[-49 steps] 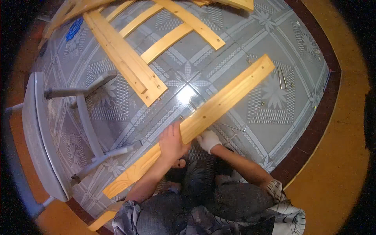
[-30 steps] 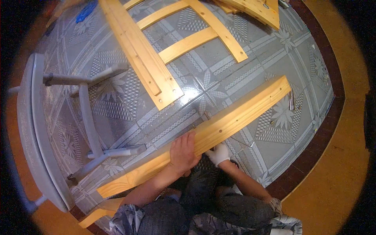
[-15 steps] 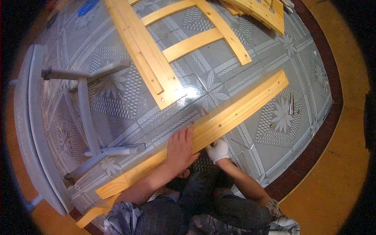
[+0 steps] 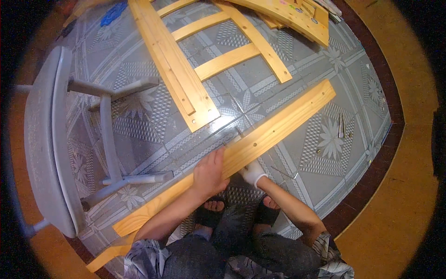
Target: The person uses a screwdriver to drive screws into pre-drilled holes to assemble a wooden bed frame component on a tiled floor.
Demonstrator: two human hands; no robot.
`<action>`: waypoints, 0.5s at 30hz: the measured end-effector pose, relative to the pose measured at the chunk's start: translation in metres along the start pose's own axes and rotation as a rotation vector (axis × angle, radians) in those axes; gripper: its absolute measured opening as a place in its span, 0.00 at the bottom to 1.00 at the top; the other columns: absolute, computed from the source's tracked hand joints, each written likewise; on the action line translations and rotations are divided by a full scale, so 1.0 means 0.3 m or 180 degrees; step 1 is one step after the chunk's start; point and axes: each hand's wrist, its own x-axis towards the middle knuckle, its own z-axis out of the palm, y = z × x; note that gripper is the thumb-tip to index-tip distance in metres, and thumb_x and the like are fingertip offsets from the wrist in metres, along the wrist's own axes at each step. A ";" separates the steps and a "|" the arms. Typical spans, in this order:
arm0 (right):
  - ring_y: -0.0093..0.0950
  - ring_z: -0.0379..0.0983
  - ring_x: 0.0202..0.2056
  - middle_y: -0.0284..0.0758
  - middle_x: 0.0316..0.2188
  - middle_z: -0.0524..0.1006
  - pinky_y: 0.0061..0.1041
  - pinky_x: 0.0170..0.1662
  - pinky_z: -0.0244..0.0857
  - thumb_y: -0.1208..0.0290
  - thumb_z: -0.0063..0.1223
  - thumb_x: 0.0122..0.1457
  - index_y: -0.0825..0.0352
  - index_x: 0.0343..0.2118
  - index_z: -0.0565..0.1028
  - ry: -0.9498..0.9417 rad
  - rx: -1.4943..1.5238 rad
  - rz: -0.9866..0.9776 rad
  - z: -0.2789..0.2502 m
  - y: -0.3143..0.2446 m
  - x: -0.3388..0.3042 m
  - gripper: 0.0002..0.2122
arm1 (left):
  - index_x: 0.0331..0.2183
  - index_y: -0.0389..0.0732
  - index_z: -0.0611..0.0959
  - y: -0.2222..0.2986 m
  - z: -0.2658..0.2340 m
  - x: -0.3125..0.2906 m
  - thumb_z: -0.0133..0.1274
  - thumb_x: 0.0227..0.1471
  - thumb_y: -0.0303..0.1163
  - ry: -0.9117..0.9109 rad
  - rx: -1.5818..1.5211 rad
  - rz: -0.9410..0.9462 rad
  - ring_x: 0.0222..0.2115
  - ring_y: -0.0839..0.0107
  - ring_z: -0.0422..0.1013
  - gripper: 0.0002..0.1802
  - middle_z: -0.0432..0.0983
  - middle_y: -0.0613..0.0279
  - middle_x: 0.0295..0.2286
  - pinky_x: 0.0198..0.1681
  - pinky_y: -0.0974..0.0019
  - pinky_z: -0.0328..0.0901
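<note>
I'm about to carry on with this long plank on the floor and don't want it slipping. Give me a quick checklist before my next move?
1. Left hand pressing on the long plank: ok, palm flat on top.
2. Right hand, in a white glove, at the plank's near edge: ok, touching it.
3. Plank flat on the tiled floor: cannot tell.
4. Plank apart from the slatted wooden frame: ok, a gap shows.
5. Feet apart from the plank: ok, just behind it.
6. Grey stool lying on its side close by: not ok, its leg ends near the plank.
</note>
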 end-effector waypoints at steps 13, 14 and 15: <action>0.44 0.64 0.42 0.49 0.38 0.69 0.33 0.45 0.57 0.65 0.42 0.51 0.69 0.41 0.67 -0.0175 0.0270 -0.0447 -0.136 -0.179 0.084 0.16 | 0.48 0.39 0.57 0.030 -0.138 0.035 0.60 0.24 0.34 0.0280 0.0371 -0.0404 0.35 0.52 0.66 0.46 0.65 0.49 0.36 0.36 0.57 0.64; 0.44 0.64 0.42 0.48 0.38 0.69 0.33 0.45 0.57 0.65 0.42 0.51 0.69 0.41 0.68 -0.0049 0.0179 -0.0604 -0.139 -0.179 0.083 0.16 | 0.48 0.38 0.57 0.038 -0.142 0.032 0.60 0.24 0.34 0.0293 0.0498 -0.0374 0.34 0.52 0.67 0.46 0.65 0.48 0.35 0.36 0.57 0.64; 0.43 0.64 0.42 0.48 0.38 0.70 0.32 0.45 0.57 0.65 0.43 0.51 0.69 0.41 0.68 0.0077 0.0087 -0.0764 -0.142 -0.180 0.084 0.16 | 0.48 0.38 0.57 0.040 -0.150 0.029 0.60 0.24 0.34 0.0315 0.0499 -0.0381 0.34 0.52 0.67 0.46 0.65 0.48 0.35 0.36 0.57 0.64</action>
